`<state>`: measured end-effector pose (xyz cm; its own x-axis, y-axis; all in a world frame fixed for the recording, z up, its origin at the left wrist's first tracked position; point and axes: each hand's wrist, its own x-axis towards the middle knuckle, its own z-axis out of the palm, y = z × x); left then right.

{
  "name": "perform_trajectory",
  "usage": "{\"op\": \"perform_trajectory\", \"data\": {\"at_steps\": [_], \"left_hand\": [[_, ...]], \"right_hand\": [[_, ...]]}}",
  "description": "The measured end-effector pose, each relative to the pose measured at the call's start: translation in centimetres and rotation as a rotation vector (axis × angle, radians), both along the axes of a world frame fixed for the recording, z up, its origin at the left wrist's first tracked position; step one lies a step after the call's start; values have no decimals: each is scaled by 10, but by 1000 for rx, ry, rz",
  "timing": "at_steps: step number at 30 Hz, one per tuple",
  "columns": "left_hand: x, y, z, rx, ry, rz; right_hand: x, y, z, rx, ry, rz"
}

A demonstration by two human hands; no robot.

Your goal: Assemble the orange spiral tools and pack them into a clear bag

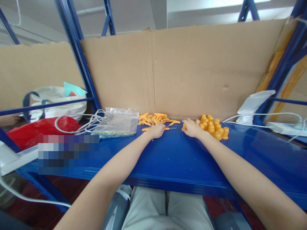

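My left hand (157, 131) is closed on an orange corkscrew (166, 128), its thin metal spiral (173, 128) pointing right, low over the blue shelf. Just behind that hand lies a loose pile of orange T-handled corkscrews (153, 118). My right hand (192, 128) is curled around a yellow plastic sleeve (184, 126), mostly hidden by the fingers. Several more yellow sleeves (212, 126) stand in a cluster close to the right of this hand. The two hands are apart, with the spiral between them.
A blue metal shelf (172, 159) forms the work surface, backed by a cardboard sheet (192, 70). Clear plastic bags (117, 123) lie left of the pile. White cables (93, 123), a red bag (45, 127) and a white tote (57, 102) are farther left. A power strip (285, 128) sits right.
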<state>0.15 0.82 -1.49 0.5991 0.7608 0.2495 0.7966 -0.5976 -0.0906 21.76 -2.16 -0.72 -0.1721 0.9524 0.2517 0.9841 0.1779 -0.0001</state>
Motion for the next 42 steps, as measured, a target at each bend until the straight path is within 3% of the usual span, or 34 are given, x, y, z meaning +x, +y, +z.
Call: {"op": "perform_trajectory", "data": {"at_steps": [11,22,27,35,42], "left_hand": [[5,-9,5,79,-127,103],[6,-8,9,138,-244,81],[4,-5,9,132,-198,77],[2,-6,10,143,-118,39],[0,-6,9,141,-109,25]], "right_hand": [[-1,0,0,39,6,-1],[-7,6,1,4,136,-63],[-10,9,-2,-86,137,-110],[-12,-1,0,91,-9,29],[-12,-5,5,60,-34,-9]]}}
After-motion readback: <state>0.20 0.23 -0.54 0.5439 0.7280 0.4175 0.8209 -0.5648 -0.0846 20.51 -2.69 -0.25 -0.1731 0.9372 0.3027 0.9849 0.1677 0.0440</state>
